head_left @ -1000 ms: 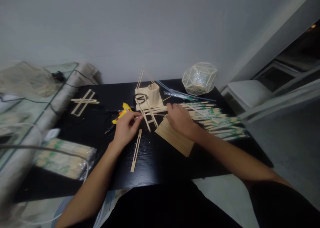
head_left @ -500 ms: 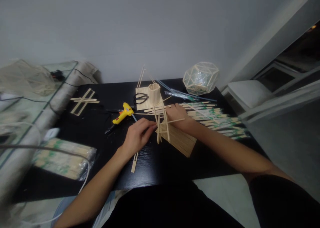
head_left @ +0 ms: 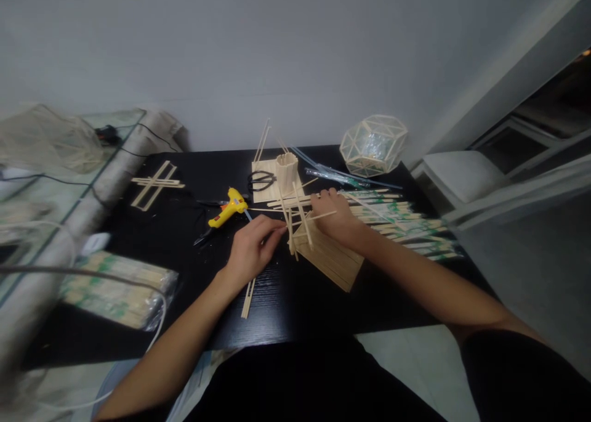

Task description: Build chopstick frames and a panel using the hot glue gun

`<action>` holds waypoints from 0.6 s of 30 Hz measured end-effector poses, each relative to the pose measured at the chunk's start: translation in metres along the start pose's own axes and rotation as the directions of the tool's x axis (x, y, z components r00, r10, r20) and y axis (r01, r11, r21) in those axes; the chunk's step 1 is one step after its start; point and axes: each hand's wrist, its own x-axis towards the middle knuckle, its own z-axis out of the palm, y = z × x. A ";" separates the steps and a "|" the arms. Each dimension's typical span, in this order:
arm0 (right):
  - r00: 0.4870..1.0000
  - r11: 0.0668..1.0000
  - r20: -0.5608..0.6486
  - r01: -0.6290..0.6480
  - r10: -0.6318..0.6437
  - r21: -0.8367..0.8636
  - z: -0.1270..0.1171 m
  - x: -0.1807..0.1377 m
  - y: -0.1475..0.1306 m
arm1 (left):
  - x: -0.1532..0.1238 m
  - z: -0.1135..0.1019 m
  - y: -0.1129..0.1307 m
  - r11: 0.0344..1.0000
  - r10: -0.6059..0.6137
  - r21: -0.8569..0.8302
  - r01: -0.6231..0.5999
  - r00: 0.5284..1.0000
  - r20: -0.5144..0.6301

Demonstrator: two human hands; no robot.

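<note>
My left hand (head_left: 256, 246) pinches the left side of a small frame of crossed wooden sticks (head_left: 303, 220) between thumb and fingers. Behind the frame's right side is my right hand (head_left: 333, 212), its fingers curled and their tips hidden, so what they grip cannot be made out. Below the frame, a flat panel of sticks glued side by side (head_left: 330, 259) lies slanted on the table. A few loose sticks (head_left: 248, 299) stick out beneath my left wrist. Left of that hand rests a yellow glue gun (head_left: 228, 209).
Behind stands a round stick cup (head_left: 287, 169) on a square stick base (head_left: 263, 191), beside a coiled black cord (head_left: 261, 180). Bundled sticks (head_left: 406, 222) and a geometric stick ball (head_left: 373, 145) are right. A crossed stick piece (head_left: 157, 185) and a bagged stick pack (head_left: 120, 289) lie left.
The stick frame has tilted slightly, its upper ends shifting left and its lower ends rising. My right hand has moved a little up and right; the left hand stays nearly in place.
</note>
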 end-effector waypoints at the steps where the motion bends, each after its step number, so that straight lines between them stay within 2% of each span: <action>1: 1.000 1.000 0.004 0.001 -0.001 -0.001 -0.001 -0.001 0.000 | -0.001 0.000 0.000 1.000 0.014 -0.023 -0.014 1.000 0.020; 4: 1.000 1.000 0.015 0.002 -0.002 -0.003 -0.006 -0.003 -0.001 | -0.002 0.001 -0.001 0.997 0.034 -0.068 -0.029 0.997 0.072; 9: 1.000 1.000 0.025 0.017 -0.017 -0.010 -0.005 -0.005 -0.001 | -0.001 0.001 -0.001 0.999 -0.035 0.015 0.036 0.999 -0.014; 14: 1.000 1.000 0.018 0.023 -0.023 -0.008 -0.002 -0.003 -0.001 | -0.001 0.001 0.000 0.997 0.013 -0.076 -0.009 0.999 0.053; 18: 1.000 1.000 0.018 0.025 -0.025 -0.005 -0.001 -0.002 -0.001 | -0.001 0.002 -0.002 0.999 -0.054 -0.006 0.053 0.998 -0.032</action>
